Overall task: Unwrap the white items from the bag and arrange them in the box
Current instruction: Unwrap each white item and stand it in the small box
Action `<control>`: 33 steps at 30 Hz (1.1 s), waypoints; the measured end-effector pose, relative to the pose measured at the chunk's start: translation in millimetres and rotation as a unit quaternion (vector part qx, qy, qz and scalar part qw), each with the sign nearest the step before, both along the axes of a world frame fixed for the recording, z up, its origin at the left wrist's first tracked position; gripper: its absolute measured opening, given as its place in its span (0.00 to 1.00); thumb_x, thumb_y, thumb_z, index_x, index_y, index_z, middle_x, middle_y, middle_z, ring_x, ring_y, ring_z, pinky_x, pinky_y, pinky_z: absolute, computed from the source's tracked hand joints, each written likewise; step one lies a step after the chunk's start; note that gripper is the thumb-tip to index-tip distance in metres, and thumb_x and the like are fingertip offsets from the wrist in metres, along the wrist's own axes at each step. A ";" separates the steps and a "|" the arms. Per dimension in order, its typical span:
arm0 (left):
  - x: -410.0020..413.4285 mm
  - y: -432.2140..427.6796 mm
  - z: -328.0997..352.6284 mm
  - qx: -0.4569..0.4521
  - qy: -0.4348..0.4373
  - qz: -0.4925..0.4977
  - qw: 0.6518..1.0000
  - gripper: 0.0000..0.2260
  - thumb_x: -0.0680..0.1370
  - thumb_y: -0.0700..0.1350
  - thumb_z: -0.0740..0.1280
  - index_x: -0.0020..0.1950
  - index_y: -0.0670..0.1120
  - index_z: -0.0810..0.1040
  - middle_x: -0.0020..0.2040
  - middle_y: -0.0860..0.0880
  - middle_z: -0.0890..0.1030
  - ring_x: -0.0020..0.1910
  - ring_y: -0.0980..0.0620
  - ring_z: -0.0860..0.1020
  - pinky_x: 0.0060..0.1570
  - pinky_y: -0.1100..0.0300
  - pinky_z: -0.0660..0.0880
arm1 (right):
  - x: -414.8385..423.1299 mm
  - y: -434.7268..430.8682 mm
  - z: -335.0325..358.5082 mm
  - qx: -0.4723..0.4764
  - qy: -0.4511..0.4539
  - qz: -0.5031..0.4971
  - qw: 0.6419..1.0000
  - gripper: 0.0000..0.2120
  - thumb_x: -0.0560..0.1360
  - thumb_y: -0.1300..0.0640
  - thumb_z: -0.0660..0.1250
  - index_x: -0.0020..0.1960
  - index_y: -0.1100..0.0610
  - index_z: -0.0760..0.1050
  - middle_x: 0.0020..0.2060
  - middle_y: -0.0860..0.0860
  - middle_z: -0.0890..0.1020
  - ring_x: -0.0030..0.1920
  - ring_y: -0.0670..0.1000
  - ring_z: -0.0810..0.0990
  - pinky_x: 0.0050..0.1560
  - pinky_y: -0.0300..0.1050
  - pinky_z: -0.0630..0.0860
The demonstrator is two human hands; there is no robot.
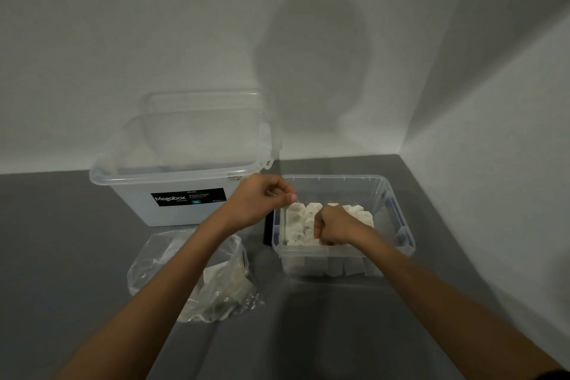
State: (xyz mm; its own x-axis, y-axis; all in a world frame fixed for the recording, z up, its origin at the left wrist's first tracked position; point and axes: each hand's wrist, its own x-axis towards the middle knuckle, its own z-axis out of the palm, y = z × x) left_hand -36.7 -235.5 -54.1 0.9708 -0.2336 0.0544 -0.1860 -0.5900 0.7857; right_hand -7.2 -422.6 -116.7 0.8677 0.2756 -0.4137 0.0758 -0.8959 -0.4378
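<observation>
Within box (398,225), white items (296,219) touching right hand (334,225) fingers (319,230)

Wht speckled items (296,219), clear box (407,236) & bag (145,268), grey table (61,256), blk label (188,197).

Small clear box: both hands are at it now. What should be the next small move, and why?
Probably the right hand should seat whatever it holds in the row and let go. It is curled low among the white items in the small clear box; what it grips is hidden. The left hand only pinches a thin piece above the rim, and the bag holds more.
</observation>
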 end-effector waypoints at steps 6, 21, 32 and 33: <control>-9.0 9.9 1.5 0.000 0.001 0.005 1.000 0.08 0.76 0.48 0.69 0.51 0.46 0.82 0.45 0.51 0.83 0.46 0.57 0.80 0.43 0.73 0.73 | 0.5 4.0 23.8 -0.055 -0.026 0.030 0.998 0.08 0.74 0.67 0.67 0.52 0.63 0.80 0.45 0.56 0.81 0.45 0.54 0.82 0.39 0.40 0.77; -54.7 138.6 -10.7 0.164 0.223 -0.110 0.955 0.05 0.75 0.42 0.67 0.49 0.47 0.82 0.47 0.51 0.83 0.46 0.55 0.80 0.48 0.63 0.77 | -68.1 142.4 109.7 0.128 -0.071 0.119 0.982 0.07 0.76 0.61 0.66 0.52 0.57 0.80 0.37 0.46 0.81 0.38 0.45 0.82 0.42 0.36 0.78; -39.8 118.7 -107.9 0.306 0.091 -0.067 0.945 0.14 0.80 0.41 0.60 0.64 0.40 0.72 0.62 0.40 0.76 0.62 0.43 0.73 0.62 0.54 0.68 | -82.8 178.5 26.5 0.027 -0.114 0.013 0.993 0.11 0.73 0.70 0.61 0.48 0.60 0.80 0.48 0.57 0.81 0.45 0.53 0.80 0.49 0.44 0.78; -39.0 117.4 -117.3 0.319 0.085 -0.060 0.942 0.15 0.79 0.44 0.62 0.65 0.41 0.71 0.64 0.40 0.75 0.63 0.43 0.73 0.63 0.53 0.68 | -85.3 177.1 23.7 0.031 -0.118 0.003 0.993 0.13 0.73 0.70 0.60 0.49 0.59 0.80 0.48 0.57 0.81 0.45 0.53 0.80 0.50 0.44 0.78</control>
